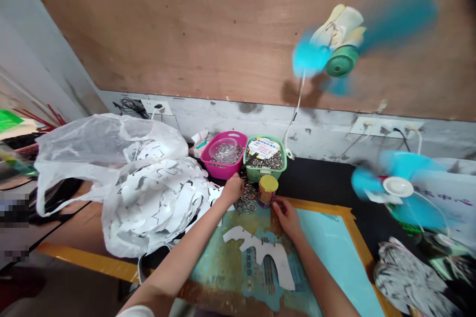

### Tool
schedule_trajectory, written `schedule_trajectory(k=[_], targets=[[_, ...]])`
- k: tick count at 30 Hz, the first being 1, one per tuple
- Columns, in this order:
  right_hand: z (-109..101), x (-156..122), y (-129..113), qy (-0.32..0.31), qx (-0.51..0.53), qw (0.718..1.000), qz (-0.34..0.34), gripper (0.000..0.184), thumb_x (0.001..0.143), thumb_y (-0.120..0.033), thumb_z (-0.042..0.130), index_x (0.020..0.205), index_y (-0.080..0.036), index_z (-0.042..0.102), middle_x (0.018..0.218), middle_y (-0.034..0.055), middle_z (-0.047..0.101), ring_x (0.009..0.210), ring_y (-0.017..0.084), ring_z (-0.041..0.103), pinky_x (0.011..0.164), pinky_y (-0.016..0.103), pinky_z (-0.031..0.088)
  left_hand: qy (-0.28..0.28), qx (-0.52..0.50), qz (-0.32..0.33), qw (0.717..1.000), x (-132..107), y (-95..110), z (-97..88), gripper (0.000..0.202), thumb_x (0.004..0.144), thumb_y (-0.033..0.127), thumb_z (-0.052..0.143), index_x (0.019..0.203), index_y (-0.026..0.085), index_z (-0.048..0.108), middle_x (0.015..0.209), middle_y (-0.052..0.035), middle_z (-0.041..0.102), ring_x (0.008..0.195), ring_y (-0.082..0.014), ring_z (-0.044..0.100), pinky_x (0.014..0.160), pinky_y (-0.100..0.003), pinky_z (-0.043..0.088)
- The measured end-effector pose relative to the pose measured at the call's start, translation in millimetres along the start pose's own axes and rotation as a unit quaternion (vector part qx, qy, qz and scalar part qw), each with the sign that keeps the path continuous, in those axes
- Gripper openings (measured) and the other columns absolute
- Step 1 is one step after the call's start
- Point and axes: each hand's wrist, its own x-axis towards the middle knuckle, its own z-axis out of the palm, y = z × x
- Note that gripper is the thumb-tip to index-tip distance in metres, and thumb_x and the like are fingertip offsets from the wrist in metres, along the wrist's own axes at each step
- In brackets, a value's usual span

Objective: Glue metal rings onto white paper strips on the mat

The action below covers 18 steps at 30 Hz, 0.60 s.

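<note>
My left hand [232, 189] reaches forward with its fingers curled down into a loose heap of small metal clips [247, 199] on the mat; what they pinch is hidden. My right hand [287, 217] rests curled on the mat right beside a small yellow-lidded can [267, 190], its fingertips tucked under. A white cut-out card shape [265, 254] lies on the worn teal mat [327, 252] between my forearms. Behind the clips stand a pink basket [223, 154] and a green basket [265, 160], both holding metal clips.
A big clear plastic bag of white cut-out shapes [148, 188] fills the left. Two blue fans spin, one high on the wall [338, 54] and one at the right [399, 188]. More cut-outs [409, 277] lie at the lower right. Wall sockets and cables run behind.
</note>
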Motion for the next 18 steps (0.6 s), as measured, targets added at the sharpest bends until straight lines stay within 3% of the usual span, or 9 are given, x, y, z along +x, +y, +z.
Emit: schedule_trajectory(k=[3,9,13,18], targets=[[0,-1,-1,0.001,-0.005,1.0,-0.002,0.041,0.088,-0.056,0.058,0.105,-0.02,0.068,0.1,0.0095,0.075,0.088,0.025,0.071,0.085,0.043,0.058,-0.007,-0.012,0.024,1.0,1,-3,3.6,0.022,0.076,0.001,0.056,0.081,0.015,0.072,0.099,-0.0086,0.06,0.091,-0.0187,0.062,0.085,-0.028,0.051],[1,-3,-2,0.002,-0.001,1.0,-0.004,0.039,0.089,-0.053,0.057,0.107,-0.02,0.068,0.104,0.0104,0.074,0.091,0.025,0.071,0.086,0.042,0.057,-0.009,-0.013,0.05,0.999,-1,-1,5.3,0.052,0.076,-0.003,0.051,0.121,0.021,0.063,0.115,-0.0097,0.059,0.1,-0.0209,0.063,0.088,-0.029,0.05],[0,1,-2,-0.008,-0.005,1.0,0.0,0.038,0.089,-0.052,0.056,0.106,-0.02,0.068,0.105,0.0096,0.074,0.094,0.024,0.071,0.088,0.04,0.057,-0.001,-0.007,0.043,0.999,-4,6,1.0,0.046,0.083,0.0,0.048,0.122,0.021,0.061,0.111,-0.0103,0.065,0.101,-0.0226,0.065,0.09,-0.031,0.048],[-15,9,-9,-0.021,-0.049,0.998,0.022,0.039,0.088,-0.05,0.052,0.104,-0.019,0.069,0.096,0.0088,0.075,0.087,0.024,0.071,0.08,0.04,0.057,-0.009,-0.005,0.041,0.999,-6,7,-2.1,0.032,0.088,0.006,0.048,0.107,0.021,0.069,0.105,-0.0104,0.072,0.104,-0.0256,0.066,0.094,-0.034,0.047]])
